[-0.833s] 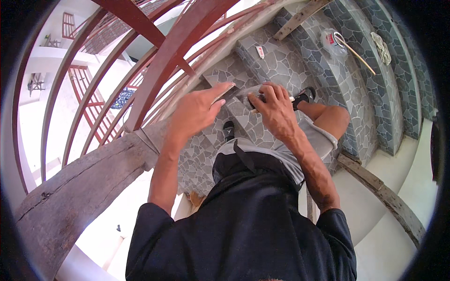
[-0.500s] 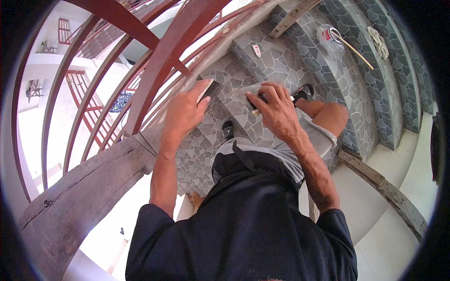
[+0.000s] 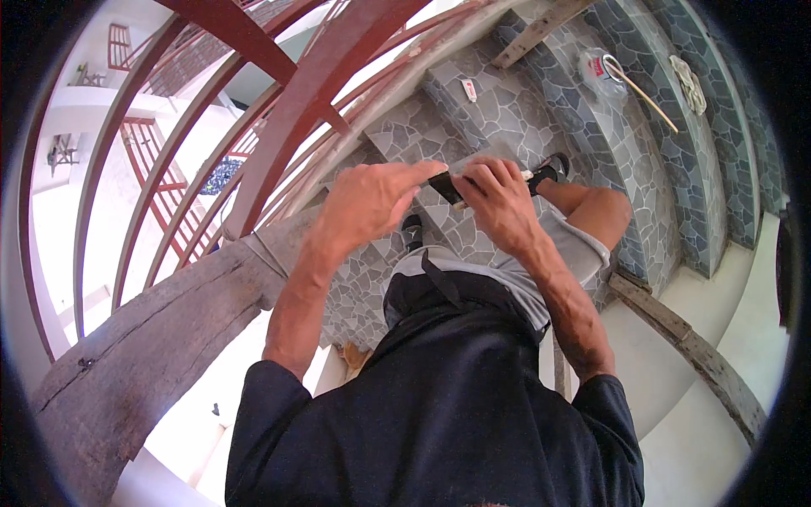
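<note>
My left hand [image 3: 367, 203] is closed, its forefinger stretched toward my right hand [image 3: 498, 198]. Between the two sits a dark flat scraper-like piece [image 3: 443, 188] with a pale lower edge. My right fingers are bent around its right side, and the left fingertips reach its upper left corner. Which hand carries most of it I cannot tell; the left palm is hidden. A thin pale end [image 3: 527, 175] pokes out beside my right hand. Just beyond the right knuckles shows a grey flat patch [image 3: 490, 149], its kind unclear.
Stone-patterned stairs [image 3: 405, 135] curve up to the right. On them lie a small white-and-red packet [image 3: 469, 90], a clear plastic container [image 3: 600, 72] with a stick [image 3: 646, 100], and a pale cloth [image 3: 688, 84]. Red-brown railing [image 3: 296, 127] and a thick wooden beam [image 3: 160, 329] stand left.
My left hand has swung right, bringing its dark pale-edged piece up to the right hand. My right hand has shifted only slightly.
</note>
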A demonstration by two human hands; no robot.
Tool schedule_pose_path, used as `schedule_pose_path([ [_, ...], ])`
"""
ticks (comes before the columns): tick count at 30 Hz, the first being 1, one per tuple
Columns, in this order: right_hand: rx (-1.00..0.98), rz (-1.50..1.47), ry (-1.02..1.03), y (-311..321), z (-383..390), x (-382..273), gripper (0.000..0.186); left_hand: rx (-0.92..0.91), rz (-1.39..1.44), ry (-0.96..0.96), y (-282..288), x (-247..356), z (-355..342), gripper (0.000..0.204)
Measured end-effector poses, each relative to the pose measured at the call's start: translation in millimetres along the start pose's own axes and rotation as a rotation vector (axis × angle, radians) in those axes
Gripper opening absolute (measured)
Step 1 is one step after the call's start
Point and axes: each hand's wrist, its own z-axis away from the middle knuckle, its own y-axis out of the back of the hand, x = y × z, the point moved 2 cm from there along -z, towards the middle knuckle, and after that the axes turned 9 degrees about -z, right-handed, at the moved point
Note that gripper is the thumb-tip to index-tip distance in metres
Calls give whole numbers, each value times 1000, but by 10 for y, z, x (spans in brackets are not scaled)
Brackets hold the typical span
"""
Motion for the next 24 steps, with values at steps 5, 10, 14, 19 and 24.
schedule_pose_path([
  [5, 2, -19, 2, -39, 71, -43, 35, -59, 2, -33, -5, -10, 30, 45],
  [10, 23, -15, 25, 27, 54, -35, 39, -78, -55, -69, 94, 92, 26, 44],
  [14, 47, -74, 35, 119, -4, -127, 39, -52, -92, -14, 74, 18, 35, 44],
  [19, 40, -50, 28, 114, 19, -75, 38, 63, 7, 27, 174, 4, 77, 44],
  [24, 32, 10, 48, 134, 32, -59, 38, 2, 73, -49, 199, 139, 82, 46],
])
